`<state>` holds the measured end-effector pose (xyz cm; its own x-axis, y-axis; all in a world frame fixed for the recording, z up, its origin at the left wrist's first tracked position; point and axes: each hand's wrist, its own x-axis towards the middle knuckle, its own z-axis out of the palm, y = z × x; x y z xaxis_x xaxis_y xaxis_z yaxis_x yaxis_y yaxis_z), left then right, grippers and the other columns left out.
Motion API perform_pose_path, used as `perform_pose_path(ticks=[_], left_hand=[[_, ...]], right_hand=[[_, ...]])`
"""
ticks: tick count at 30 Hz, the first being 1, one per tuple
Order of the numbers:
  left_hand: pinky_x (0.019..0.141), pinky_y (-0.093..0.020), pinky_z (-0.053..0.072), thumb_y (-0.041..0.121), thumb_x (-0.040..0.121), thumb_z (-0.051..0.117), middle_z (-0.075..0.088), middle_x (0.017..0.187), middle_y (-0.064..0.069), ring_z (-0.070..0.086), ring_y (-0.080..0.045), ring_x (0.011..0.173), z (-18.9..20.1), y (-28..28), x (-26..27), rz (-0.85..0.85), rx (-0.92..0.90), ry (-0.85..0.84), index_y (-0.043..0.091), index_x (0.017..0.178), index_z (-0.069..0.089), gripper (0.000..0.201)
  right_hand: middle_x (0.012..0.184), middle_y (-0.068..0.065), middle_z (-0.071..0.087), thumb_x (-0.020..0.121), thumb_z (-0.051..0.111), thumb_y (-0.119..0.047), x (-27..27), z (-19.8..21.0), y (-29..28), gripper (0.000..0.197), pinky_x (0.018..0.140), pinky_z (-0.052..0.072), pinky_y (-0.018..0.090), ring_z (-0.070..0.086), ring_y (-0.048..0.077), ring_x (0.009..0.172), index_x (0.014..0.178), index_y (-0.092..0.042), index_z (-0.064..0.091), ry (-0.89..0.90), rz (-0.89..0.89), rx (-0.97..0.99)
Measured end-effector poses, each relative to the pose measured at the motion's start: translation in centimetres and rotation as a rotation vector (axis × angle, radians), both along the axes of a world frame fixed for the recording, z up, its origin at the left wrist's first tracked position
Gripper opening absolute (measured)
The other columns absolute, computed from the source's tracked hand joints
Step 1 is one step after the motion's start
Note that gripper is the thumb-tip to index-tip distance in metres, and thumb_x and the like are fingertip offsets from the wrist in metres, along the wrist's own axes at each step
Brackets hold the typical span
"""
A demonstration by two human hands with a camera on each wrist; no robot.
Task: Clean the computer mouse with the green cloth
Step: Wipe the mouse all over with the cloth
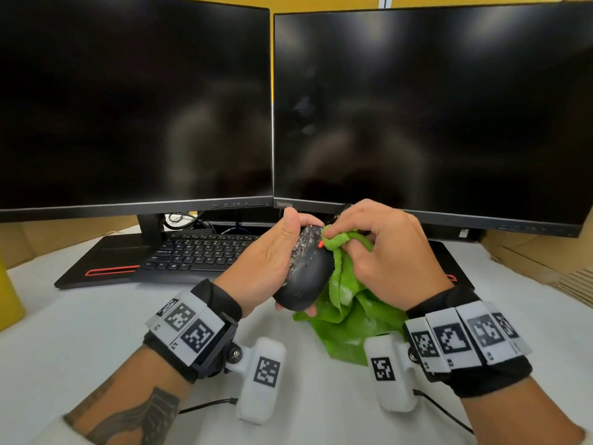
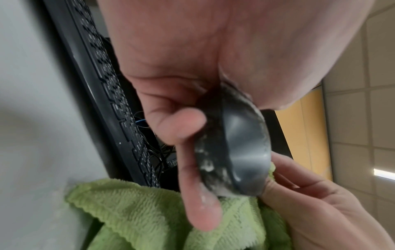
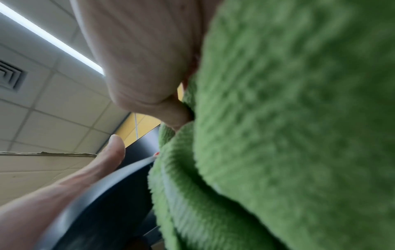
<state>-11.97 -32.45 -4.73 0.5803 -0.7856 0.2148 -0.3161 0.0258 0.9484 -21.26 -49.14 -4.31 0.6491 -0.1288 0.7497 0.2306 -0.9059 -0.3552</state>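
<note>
- Computer mouse (image 1: 306, 277): black, held up off the worktop (image 1: 96, 316) in front of the keyboard (image 1: 199, 252), tilted with its nose end up and away. White foamy residue smears the upper part and side; lower shell looks plain black.
- Left hand (image 1: 272, 261): wraps the mouse from the left, thumb up along the top end, fingers curled underneath. Left wrist view shows fingers (image 2: 198, 203) along the mouse's edge, with white residue on a fingertip.
- Green cloth (image 1: 349, 316): bunched at the top, the rest hangs down right of the mouse; lower end appears to reach the worktop, contact not certain. A few pale patches on it.
- Right hand (image 1: 382, 252): fingers curled, pinching a wad of the cloth and holding it against the upper right edge of the mouse. A small red mark on the mouse shows just beside the wad.
- Right wrist view: cloth fills most of the frame, blurred; mouse edge and left thumb at lower left.
- Two dark monitors, left monitor (image 1: 134, 101) and right monitor (image 1: 430, 107), stand side by side behind the keyboard; cables visible below the left one.
- Both wrists carry black bands with printed marker tags and white camera housings.
</note>
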Motion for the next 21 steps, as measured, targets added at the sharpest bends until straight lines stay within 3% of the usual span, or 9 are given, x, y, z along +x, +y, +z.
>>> perform_pose_path(ticks=[3, 5, 9, 11, 15, 21], left_hand=[[0.054, -0.035, 0.049, 0.064, 0.096, 0.018, 0.071, 0.090, -0.030, 0.074, -0.036, 0.054, -0.1, -0.2, 0.0, -0.024, -0.026, 0.035, 0.030, 0.123, 0.057, 0.059], [0.056, -0.036, 0.049, 0.068, 0.092, 0.020, 0.072, 0.088, -0.030, 0.073, -0.034, 0.054, -0.1, -0.2, 0.2, -0.024, -0.049, 0.050, 0.032, 0.122, 0.057, 0.060], [0.044, -0.027, 0.041, 0.071, 0.091, 0.019, 0.073, 0.080, -0.029, 0.070, -0.029, 0.048, 0.1, -0.1, 0.7, 0.021, -0.101, 0.080, 0.036, 0.115, 0.062, 0.061], [0.041, -0.024, 0.039, 0.074, 0.089, 0.019, 0.072, 0.076, -0.025, 0.069, -0.029, 0.047, 0.1, -0.1, 0.8, 0.027, -0.108, 0.128, 0.034, 0.118, 0.061, 0.065], [0.036, -0.020, 0.037, 0.080, 0.084, 0.020, 0.073, 0.081, -0.023, 0.069, -0.032, 0.048, 0.2, -0.4, 1.1, 0.024, -0.123, 0.268, 0.028, 0.125, 0.059, 0.076], [0.030, -0.017, 0.033, 0.078, 0.092, 0.021, 0.067, 0.082, -0.022, 0.058, -0.028, 0.034, 0.2, -0.5, 1.3, 0.076, -0.139, 0.405, 0.015, 0.126, 0.061, 0.083]], right_hand=[[0.096, -0.010, 0.073, 0.079, 0.071, 0.008, 0.0, 0.0, -0.2, 0.037, 0.081, 0.042, 0.003, 0.068, 0.004, 0.092, 0.090, -0.025, 0.084, -0.023, -0.050, 0.023], [0.096, -0.011, 0.074, 0.081, 0.073, 0.005, 0.0, 0.0, -0.1, 0.034, 0.080, 0.045, 0.007, 0.069, 0.004, 0.093, 0.089, -0.026, 0.084, -0.087, -0.059, 0.073], [0.095, -0.012, 0.077, 0.086, 0.073, -0.004, -0.1, 0.5, -0.1, 0.030, 0.079, 0.060, 0.038, 0.074, 0.011, 0.087, 0.093, -0.032, 0.081, -0.166, -0.006, 0.249], [0.093, -0.012, 0.078, 0.089, 0.070, -0.008, -0.2, 0.6, 0.1, 0.025, 0.080, 0.061, 0.045, 0.075, 0.014, 0.085, 0.096, -0.030, 0.080, -0.142, 0.017, 0.291], [0.091, -0.011, 0.076, 0.091, 0.072, -0.005, -0.4, 0.7, 0.5, 0.021, 0.082, 0.060, 0.037, 0.074, 0.010, 0.090, 0.095, -0.024, 0.077, -0.120, 0.054, 0.304], [0.101, -0.008, 0.074, 0.084, 0.078, 0.003, 0.0, 0.1, 1.1, 0.032, 0.086, 0.060, 0.029, 0.073, 0.010, 0.095, 0.091, -0.027, 0.083, -0.042, 0.160, 0.277]])
